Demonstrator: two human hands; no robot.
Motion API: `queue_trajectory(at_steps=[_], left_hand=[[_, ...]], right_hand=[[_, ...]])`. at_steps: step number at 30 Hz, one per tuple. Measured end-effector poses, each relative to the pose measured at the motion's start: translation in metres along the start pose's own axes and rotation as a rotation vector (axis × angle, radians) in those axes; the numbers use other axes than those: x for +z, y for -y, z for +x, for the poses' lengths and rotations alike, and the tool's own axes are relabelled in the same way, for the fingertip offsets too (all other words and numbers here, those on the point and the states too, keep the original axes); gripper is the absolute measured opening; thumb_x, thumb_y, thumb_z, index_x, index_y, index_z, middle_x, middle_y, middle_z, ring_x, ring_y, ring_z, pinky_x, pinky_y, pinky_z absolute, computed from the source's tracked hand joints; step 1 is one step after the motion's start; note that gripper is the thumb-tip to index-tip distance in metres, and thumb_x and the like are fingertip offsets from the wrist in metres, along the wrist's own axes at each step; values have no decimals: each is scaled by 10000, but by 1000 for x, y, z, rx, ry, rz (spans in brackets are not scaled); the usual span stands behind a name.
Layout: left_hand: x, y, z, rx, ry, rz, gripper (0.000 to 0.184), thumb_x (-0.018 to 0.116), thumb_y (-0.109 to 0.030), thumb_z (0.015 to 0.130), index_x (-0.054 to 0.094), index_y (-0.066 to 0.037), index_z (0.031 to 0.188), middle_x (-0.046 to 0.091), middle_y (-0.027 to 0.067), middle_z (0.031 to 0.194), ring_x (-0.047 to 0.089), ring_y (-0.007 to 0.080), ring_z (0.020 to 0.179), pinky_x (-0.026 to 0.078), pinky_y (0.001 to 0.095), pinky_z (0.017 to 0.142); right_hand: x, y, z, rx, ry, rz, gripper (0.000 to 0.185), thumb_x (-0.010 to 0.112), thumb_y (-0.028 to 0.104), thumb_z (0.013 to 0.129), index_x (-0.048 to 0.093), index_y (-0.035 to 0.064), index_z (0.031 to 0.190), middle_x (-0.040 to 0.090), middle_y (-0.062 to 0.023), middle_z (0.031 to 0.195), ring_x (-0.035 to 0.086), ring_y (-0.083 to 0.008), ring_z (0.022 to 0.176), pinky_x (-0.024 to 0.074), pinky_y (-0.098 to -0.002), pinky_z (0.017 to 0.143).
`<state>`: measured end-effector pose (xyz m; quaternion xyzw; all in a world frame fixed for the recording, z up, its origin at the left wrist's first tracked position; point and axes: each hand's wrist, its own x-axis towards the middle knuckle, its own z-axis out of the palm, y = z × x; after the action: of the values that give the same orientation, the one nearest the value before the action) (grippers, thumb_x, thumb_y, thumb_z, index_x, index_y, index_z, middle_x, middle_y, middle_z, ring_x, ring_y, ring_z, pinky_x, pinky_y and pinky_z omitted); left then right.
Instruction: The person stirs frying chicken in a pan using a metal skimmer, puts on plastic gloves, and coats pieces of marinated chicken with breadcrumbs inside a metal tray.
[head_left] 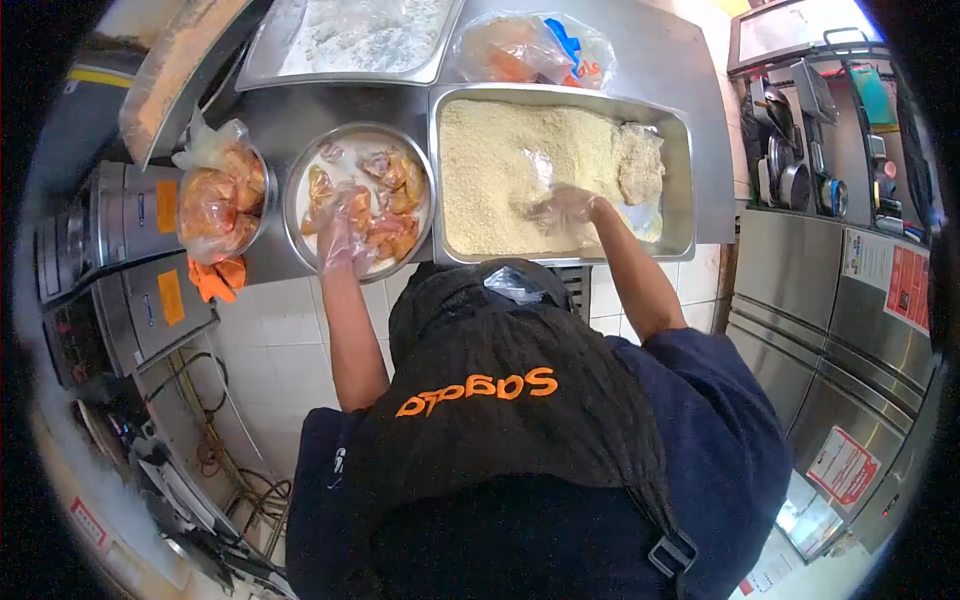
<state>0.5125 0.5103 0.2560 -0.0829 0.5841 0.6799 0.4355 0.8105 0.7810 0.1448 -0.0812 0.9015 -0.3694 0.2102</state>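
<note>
A round metal bowl (291, 226) holds pieces of raw meat (393, 236) in whitish liquid. My left hand (345, 225), in a clear plastic glove, reaches into this bowl among the pieces; whether its fingers grip one is hard to make out. To the right, a deep rectangular metal tray (686, 190) is filled with pale yellow crumbs (490, 160). Over the crumbs is my gloved right hand (562, 208), blurred, its fingers not clear. One coated piece (640, 166) lies at the right end of the tray.
At the left, a bowl holds bagged meat (222, 200), with an orange cloth-like item (217, 278) below it. Behind are a tray of white flour (362, 35) and a clear plastic bag (535, 50). Pans (795, 185) stand on a right-hand shelf above steel cabinets (785, 270).
</note>
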Motion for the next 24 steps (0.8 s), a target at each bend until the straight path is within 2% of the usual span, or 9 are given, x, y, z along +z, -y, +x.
queue_trajectory(at_steps=[2,8,10,12,14,18,20,21,24], left_hand=[[2,-5,1,-89,-47,13,308,621,-219,809,556,-46,1055,558,59,1001,549,183,877,480,320,755],[-42,13,18,-136,137,-58,351,600,-151,799,502,-34,1115,537,96,1047,538,207,904,465,350,781],[-33,3,10,-225,-116,-79,380,496,-4,723,455,5,1101,539,140,970,574,259,840,509,368,666],[-21,-1,-2,-142,-73,-3,406,495,2,724,441,10,1126,538,151,988,576,256,848,506,364,694],[-23,-1,0,-58,-38,76,433,494,8,724,427,15,1152,536,161,1007,577,254,856,503,359,722],[-39,12,20,81,-20,65,520,586,-24,727,397,28,1209,529,152,1057,560,244,916,480,359,774],[-38,13,19,132,-3,54,456,556,20,726,448,30,1168,541,152,1038,584,234,872,501,345,747],[-32,11,16,134,-50,91,425,574,5,731,471,34,1142,544,142,1045,581,226,874,499,340,746],[-6,1,5,139,-90,152,394,595,-27,745,494,40,1121,544,129,1065,570,212,891,484,331,772]], right_hand=[[-44,41,-13,647,-156,410,610,638,495,715,594,-31,1022,627,-162,902,565,-240,768,434,-362,696],[-85,91,-15,832,-504,171,430,660,381,728,635,0,925,621,-231,831,613,-340,775,467,-395,731],[-67,90,-7,709,-842,54,400,681,323,742,626,-16,947,638,-194,839,620,-235,719,486,-362,684],[-58,102,-15,727,-771,193,401,640,353,771,629,-10,942,632,-210,883,624,-296,822,488,-366,749],[-65,118,-16,1179,-175,136,472,613,355,783,559,17,1108,623,-170,992,612,-289,862,471,-353,800],[-12,71,-8,713,321,-97,698,582,472,775,382,48,1292,506,-200,1203,536,-260,1056,426,-357,896],[-26,113,9,1002,-365,1133,854,620,476,732,222,80,1375,322,-182,1369,385,-225,1224,321,-365,1005],[-15,98,21,999,-364,1135,854,620,476,732,222,80,1375,322,-182,1369,385,-225,1224,321,-365,1005],[-1,68,58,264,-302,696,867,621,487,725,217,91,1382,212,-152,1426,242,-247,1304,221,-371,1056]])
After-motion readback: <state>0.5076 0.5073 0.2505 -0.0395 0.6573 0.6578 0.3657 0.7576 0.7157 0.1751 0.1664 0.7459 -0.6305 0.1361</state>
